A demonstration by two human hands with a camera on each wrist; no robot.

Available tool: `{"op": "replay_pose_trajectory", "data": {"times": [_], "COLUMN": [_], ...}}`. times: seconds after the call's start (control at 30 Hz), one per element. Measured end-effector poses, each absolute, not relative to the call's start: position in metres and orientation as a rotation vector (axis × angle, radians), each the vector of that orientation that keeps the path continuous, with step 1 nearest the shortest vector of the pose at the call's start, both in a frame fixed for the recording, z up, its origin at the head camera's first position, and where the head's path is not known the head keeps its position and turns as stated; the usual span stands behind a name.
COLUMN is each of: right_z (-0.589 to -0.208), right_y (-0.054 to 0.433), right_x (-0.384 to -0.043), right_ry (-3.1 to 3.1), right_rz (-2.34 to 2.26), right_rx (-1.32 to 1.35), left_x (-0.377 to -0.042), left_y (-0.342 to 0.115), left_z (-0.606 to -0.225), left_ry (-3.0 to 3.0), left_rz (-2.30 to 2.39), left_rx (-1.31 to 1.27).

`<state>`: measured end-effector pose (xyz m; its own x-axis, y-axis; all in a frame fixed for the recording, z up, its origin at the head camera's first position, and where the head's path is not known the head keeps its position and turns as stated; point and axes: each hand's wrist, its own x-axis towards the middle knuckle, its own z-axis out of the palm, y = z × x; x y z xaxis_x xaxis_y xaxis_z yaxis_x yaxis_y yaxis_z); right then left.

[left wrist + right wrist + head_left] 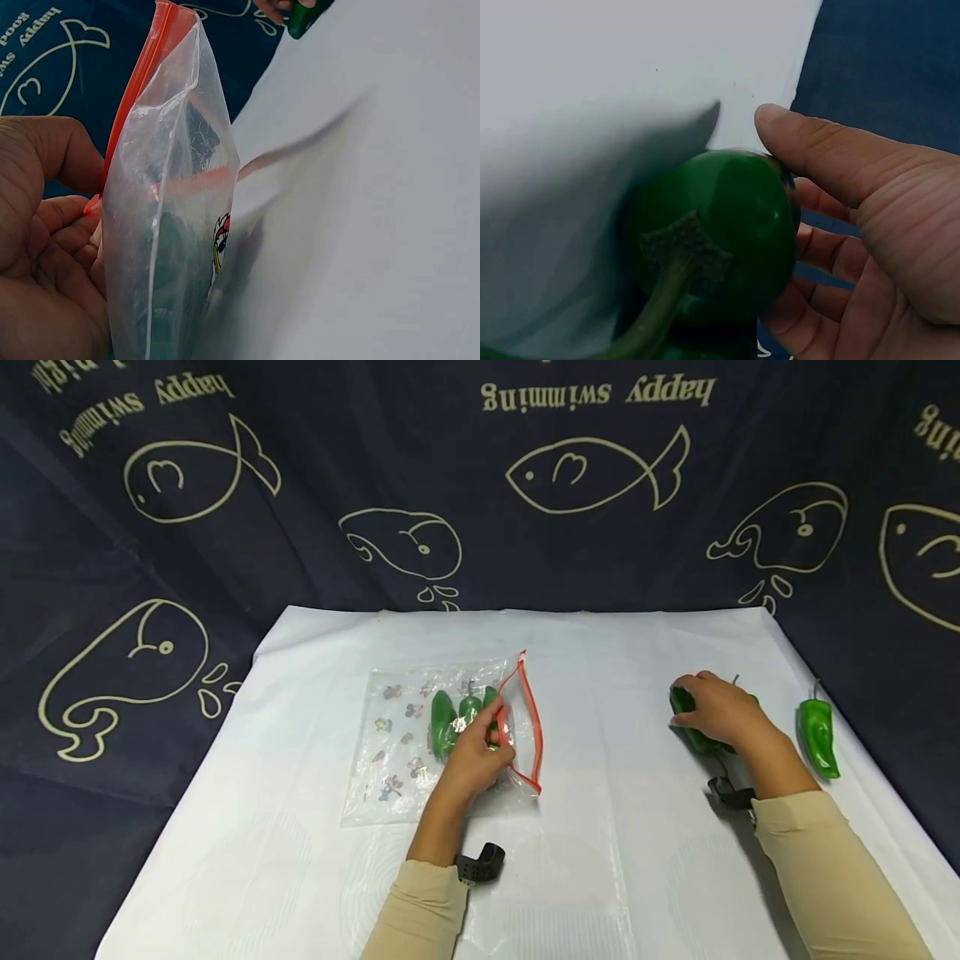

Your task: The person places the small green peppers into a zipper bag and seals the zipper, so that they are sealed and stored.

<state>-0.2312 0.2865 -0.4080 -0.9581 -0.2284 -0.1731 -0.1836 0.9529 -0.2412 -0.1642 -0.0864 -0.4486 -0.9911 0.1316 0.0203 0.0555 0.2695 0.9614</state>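
In the head view, a clear zip bag with a red zip edge and small printed figures lies flat, several green peppers inside. My left hand pinches the bag at its mouth; in the left wrist view the thumb and fingers hold the red zip strip. Off to the right, my right hand grips a green pepper, whose stem faces the camera in the right wrist view. Part of another pepper shows beside that hand, mostly hidden.
One more green pepper lies near the right edge of the white-covered table. A dark cloth with fish and whale drawings hangs behind and at the sides. Both wrists carry a black band.
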Motion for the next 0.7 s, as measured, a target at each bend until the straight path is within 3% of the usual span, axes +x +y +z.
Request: {"op": "replay_pose_trajectory", "data": {"times": [0.7], "right_z": [-0.4033], "right_y": [0.2873], "right_x": [-0.2337], "right_ry": [2.854], "right_rz": [-0.463], "right_rx": [-0.429], "left_x": [-0.1655], "left_y": [-0.0879], "left_z": [-0.451], "left_ry": [2.453], "left_rz": [1.862], "left_rx": [0.206]}}
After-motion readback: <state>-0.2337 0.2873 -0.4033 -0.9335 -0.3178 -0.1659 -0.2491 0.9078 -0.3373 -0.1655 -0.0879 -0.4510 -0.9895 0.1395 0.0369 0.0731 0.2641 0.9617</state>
